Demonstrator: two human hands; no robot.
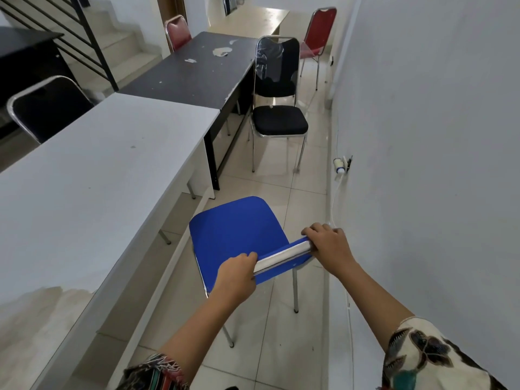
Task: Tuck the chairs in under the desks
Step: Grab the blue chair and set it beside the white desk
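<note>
Left sleeve (157, 372): dark fabric with red, green and white stripes. Right sleeve (422, 358): cream fabric printed with dark brown floral motifs and a teal patch. Left hand (239, 274) and right hand (327, 243) bare.

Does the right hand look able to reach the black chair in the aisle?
Probably not: the right hand grips the back of the blue chair, and the black chair stands farther along the aisle, beyond that seat. A step forward seems needed.
</note>
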